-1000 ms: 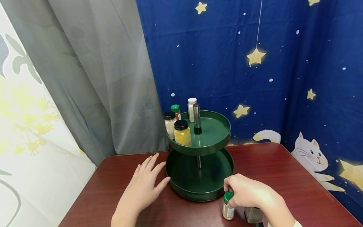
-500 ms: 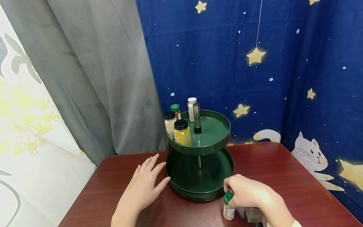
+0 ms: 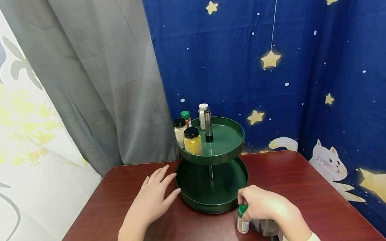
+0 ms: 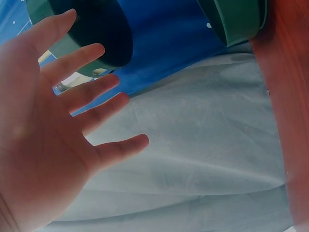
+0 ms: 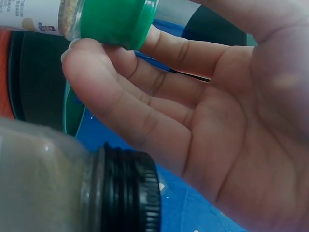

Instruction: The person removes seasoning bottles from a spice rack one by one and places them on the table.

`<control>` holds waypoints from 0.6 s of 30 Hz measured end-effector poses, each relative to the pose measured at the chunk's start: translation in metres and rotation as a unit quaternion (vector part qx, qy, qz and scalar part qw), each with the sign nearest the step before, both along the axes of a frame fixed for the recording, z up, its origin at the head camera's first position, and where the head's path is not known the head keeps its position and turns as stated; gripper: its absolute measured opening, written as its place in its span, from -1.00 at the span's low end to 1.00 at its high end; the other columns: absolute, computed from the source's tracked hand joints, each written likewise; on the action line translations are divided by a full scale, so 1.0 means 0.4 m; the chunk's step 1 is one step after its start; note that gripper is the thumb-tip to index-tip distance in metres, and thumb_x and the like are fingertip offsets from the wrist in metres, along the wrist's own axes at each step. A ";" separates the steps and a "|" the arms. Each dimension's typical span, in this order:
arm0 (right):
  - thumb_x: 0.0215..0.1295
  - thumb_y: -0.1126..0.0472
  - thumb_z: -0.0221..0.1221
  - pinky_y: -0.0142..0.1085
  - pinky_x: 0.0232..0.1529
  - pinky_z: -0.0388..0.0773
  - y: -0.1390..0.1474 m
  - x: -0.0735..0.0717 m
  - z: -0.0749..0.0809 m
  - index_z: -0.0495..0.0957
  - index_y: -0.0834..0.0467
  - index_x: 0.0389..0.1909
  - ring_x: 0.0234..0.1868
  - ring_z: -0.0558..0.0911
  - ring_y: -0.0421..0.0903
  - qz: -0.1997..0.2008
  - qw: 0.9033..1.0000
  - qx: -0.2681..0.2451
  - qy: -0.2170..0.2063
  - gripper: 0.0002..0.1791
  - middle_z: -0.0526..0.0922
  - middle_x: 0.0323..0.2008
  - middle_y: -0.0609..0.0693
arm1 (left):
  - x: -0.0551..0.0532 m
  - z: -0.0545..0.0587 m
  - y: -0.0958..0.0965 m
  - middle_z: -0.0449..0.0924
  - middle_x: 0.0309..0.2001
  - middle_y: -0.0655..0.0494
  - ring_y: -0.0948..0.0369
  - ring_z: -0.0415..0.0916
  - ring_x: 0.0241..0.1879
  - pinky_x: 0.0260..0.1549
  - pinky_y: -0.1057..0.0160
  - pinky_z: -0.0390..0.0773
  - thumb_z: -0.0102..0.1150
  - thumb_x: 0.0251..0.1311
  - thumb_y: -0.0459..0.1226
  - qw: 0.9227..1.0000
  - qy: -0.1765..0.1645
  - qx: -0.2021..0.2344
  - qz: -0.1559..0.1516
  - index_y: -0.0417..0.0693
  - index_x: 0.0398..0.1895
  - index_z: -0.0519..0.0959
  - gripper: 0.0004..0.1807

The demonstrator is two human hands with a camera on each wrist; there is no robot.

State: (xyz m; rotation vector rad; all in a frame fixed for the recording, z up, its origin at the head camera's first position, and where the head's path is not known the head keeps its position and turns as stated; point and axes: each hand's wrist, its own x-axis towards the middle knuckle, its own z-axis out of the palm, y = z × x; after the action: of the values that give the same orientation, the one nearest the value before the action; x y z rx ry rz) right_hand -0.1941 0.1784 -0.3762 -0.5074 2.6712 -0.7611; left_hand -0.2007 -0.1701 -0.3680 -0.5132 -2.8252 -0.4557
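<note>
My right hand point(image 3: 260, 202) pinches a small spice jar point(image 3: 243, 225) by its green cap, at the front right of the two-tier green turntable rack point(image 3: 212, 208). In the right wrist view the fingers curl against the green cap point(image 5: 116, 21), and pale granules show through the jar's clear neck. Close beside it stands a bigger jar point(image 5: 43, 179) with a black lid, partly hidden by my wrist in the head view. My left hand point(image 3: 153, 197) is spread, fingers straight, with the thumb and index tips right at the left rim of the lower tier.
On the upper tier stand a yellow jar with a black lid point(image 3: 193, 144), a pale jar with a black lid point(image 3: 180, 134), a green-capped jar point(image 3: 185, 117) and a white-capped jar point(image 3: 203, 117). A metal post point(image 3: 208, 125) rises through the middle. Curtains hang behind the reddish table point(image 3: 108, 197).
</note>
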 end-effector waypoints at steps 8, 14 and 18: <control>-0.01 0.39 0.48 -0.24 -0.39 0.40 -0.003 0.002 0.007 0.56 0.06 -0.34 -0.39 0.48 -0.08 -0.011 1.000 0.008 -0.005 -0.68 0.54 -0.42 -0.05 | 0.000 0.000 -0.001 0.29 0.64 -0.02 -0.15 0.22 0.62 0.50 -0.47 0.24 0.26 0.47 0.07 1.000 0.000 0.001 0.000 0.09 0.41 0.58 -0.46; 0.01 0.40 0.48 -0.23 -0.37 0.40 -0.006 0.001 0.010 0.58 0.07 -0.31 -0.38 0.48 -0.07 -0.011 1.000 0.010 -0.010 -0.69 0.55 -0.40 -0.04 | 0.001 0.000 0.000 0.30 0.63 -0.02 -0.15 0.22 0.62 0.50 -0.47 0.23 0.26 0.47 0.07 1.000 -0.006 0.003 0.001 0.09 0.41 0.58 -0.46; 0.01 0.40 0.48 -0.21 -0.36 0.39 -0.006 0.000 0.011 0.59 0.08 -0.30 -0.37 0.48 -0.06 -0.016 1.000 0.012 -0.013 -0.70 0.55 -0.39 -0.03 | 0.000 -0.001 0.000 0.30 0.63 -0.02 -0.14 0.22 0.62 0.50 -0.47 0.23 0.26 0.47 0.08 1.000 -0.007 0.003 0.001 0.10 0.41 0.58 -0.46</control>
State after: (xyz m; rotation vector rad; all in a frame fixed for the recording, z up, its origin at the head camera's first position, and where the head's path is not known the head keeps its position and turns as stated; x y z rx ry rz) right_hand -0.1942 0.1760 -0.3718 -0.4472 2.6671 -0.7373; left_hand -0.2007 -0.1703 -0.3685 -0.5080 -2.8374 -0.4684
